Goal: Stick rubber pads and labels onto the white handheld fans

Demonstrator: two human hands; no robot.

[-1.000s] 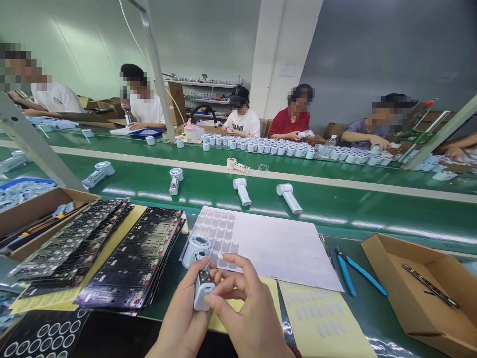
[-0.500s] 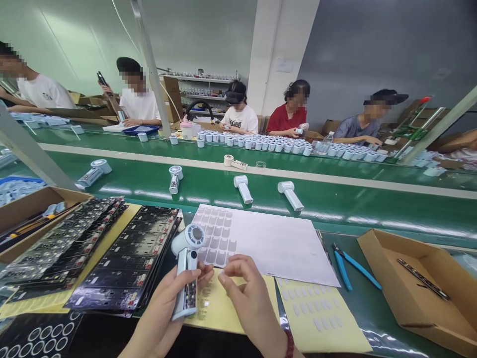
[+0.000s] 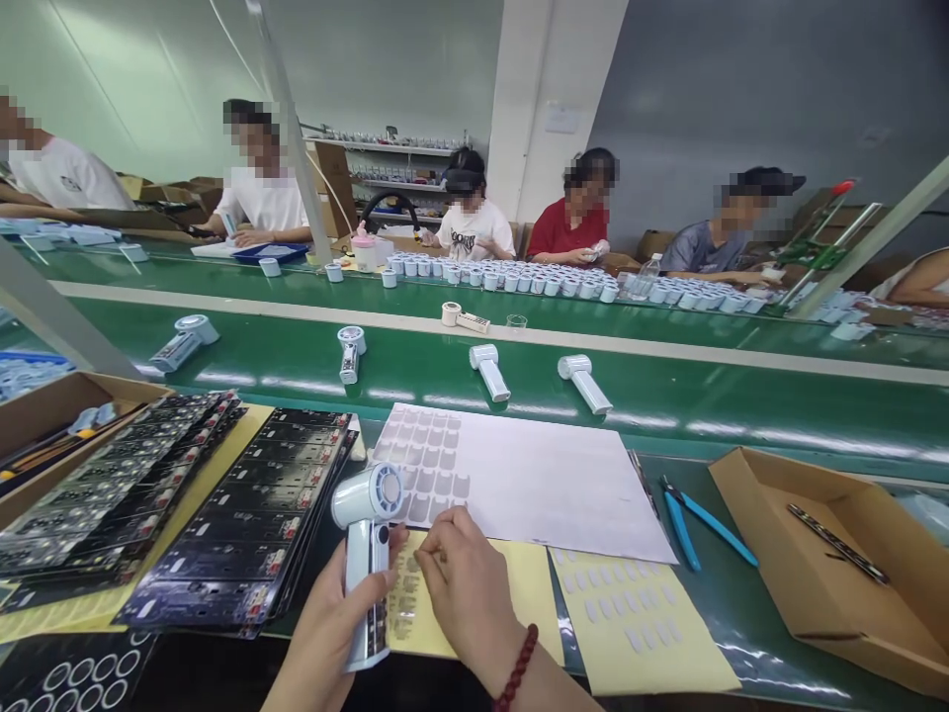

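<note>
A light-blue handheld fan (image 3: 366, 583) is upright in my left hand (image 3: 322, 628), its round slotted head at the top and a dark strip along the handle's side. My fingers wrap around the handle. Just right of it, my right hand (image 3: 467, 588) has thumb and fingertips pinched together above a yellow sticker sheet (image 3: 519, 583) with small printed labels. Whatever those fingertips hold is too small to make out. Behind the hands lies a white sheet (image 3: 549, 485) with rows of grey stickers at its left. A second yellow sheet (image 3: 645, 633) carries pale oval stickers.
Black panel sheets (image 3: 237, 524) are stacked at left, near a cardboard box (image 3: 96, 391) of tools. Blue-handled pliers (image 3: 701, 529) and an open carton (image 3: 837, 544) are at right. Several fans stand on the green belt (image 3: 415, 371); co-workers sit beyond.
My left hand and the fan have shifted slightly down and left, the fan turning a little. My right hand's fingertips have moved left and lower, closing toward the yellow sheet.
</note>
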